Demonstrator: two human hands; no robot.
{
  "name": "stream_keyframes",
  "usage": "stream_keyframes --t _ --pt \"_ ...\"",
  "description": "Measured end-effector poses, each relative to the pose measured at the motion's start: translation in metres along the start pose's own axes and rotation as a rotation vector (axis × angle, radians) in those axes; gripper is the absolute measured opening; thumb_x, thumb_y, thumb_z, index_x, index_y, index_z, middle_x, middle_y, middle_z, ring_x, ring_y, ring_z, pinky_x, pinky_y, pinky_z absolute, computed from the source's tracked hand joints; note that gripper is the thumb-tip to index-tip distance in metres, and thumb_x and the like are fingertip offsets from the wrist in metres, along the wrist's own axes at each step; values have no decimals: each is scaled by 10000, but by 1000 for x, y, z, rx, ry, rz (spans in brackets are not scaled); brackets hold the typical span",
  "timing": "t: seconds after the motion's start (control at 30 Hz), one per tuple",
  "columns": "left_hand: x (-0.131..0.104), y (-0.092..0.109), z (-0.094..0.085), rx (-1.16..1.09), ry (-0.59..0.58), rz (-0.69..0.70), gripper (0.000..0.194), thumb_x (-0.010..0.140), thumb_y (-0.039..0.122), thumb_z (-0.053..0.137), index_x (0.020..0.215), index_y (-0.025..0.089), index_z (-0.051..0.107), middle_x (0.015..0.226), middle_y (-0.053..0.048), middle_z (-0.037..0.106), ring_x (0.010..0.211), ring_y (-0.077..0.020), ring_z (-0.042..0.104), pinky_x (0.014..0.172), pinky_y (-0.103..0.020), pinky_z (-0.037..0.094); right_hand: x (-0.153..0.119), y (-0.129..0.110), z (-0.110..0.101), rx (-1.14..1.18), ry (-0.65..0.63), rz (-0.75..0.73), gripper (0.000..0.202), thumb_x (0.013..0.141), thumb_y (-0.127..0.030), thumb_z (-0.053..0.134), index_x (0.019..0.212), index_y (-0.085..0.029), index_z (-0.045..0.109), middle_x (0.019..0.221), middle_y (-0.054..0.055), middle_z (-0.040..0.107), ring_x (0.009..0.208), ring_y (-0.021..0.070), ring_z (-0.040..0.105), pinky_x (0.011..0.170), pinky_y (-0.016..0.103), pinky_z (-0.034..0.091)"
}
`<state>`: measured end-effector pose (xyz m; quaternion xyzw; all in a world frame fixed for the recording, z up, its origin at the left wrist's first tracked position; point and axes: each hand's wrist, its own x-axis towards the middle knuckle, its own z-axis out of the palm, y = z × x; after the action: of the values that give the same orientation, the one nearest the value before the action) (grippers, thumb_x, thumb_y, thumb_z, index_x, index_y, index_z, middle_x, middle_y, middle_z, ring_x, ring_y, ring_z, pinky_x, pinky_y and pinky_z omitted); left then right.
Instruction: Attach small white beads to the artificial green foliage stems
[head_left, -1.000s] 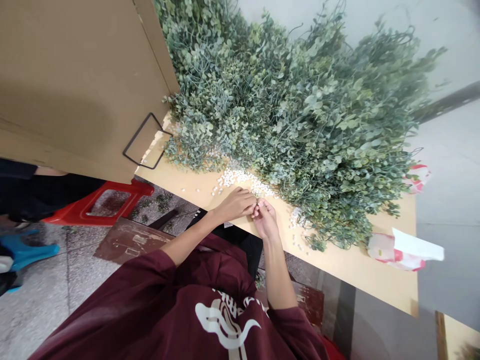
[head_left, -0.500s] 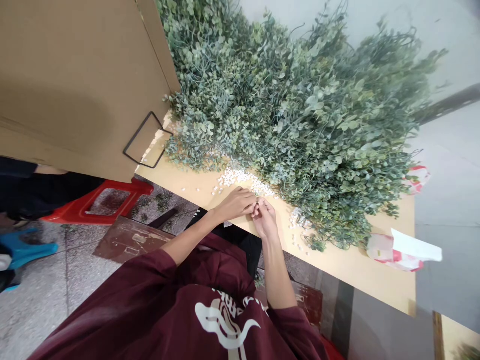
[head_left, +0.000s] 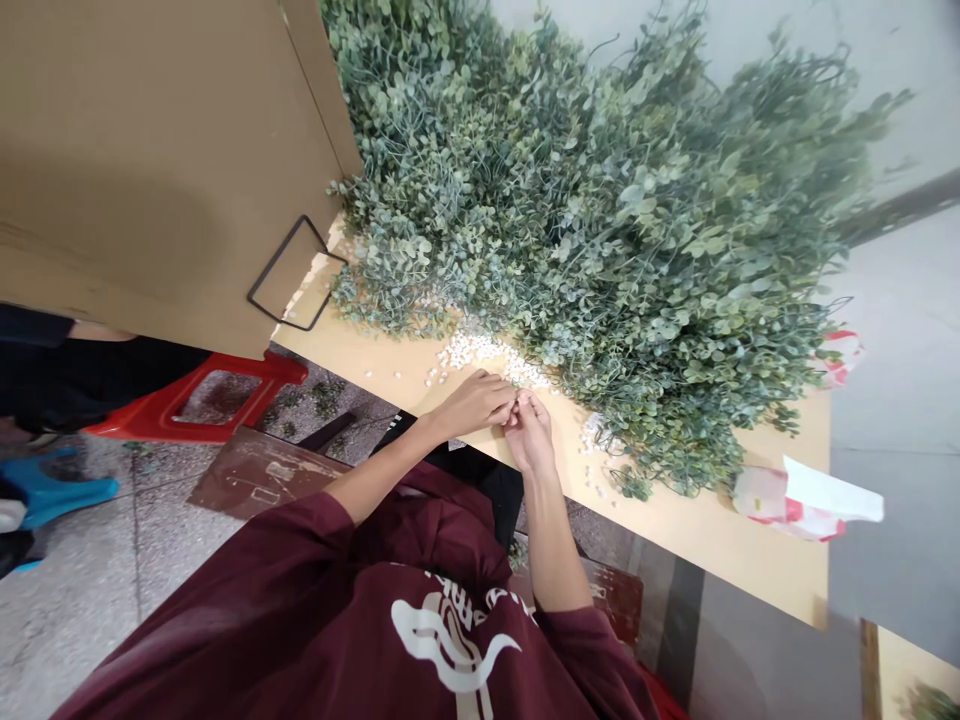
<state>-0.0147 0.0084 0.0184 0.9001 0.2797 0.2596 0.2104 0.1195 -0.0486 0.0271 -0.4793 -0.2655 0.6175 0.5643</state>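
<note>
My left hand (head_left: 480, 402) and my right hand (head_left: 531, 428) meet at the table's near edge, fingertips pressed together. Whatever they pinch is too small and too covered by the fingers to make out. Just beyond them lies a scatter of small white pieces (head_left: 471, 348) on the light wooden table (head_left: 675, 520). More white pieces (head_left: 592, 435) lie to the right of my right hand. A large heap of green artificial foliage (head_left: 555, 220) covers the back of the table.
A big cardboard box (head_left: 165, 150) stands at the left, with a black wire frame (head_left: 259, 285) by its edge. Red and white plastic packaging (head_left: 772, 495) lies at the right. Beside a red stool (head_left: 187, 425), part of a person in dark clothes shows at the far left.
My hands stay together in nearly the same place, with slight finger movement. The view has shifted a little.
</note>
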Motion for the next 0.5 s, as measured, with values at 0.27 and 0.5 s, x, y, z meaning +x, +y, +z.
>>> stream_keyframes --t 0.27,0.5 --pt "2 1 -3 -66 27 -40 256 958 239 407 774 168 569 776 -33 610 771 -156 535 754 -294 341 2 1 -3 52 23 13 261 775 -451 708 790 -228 572 650 -53 473 522 82 418 549 220 417" --pt "1 2 -1 -65 45 -34 260 956 218 405 762 166 571 771 -30 611 764 -150 536 744 -296 340 1 10 -3 72 100 -97 233 731 -370 760 842 -227 614 615 -54 488 562 94 469 560 223 419"
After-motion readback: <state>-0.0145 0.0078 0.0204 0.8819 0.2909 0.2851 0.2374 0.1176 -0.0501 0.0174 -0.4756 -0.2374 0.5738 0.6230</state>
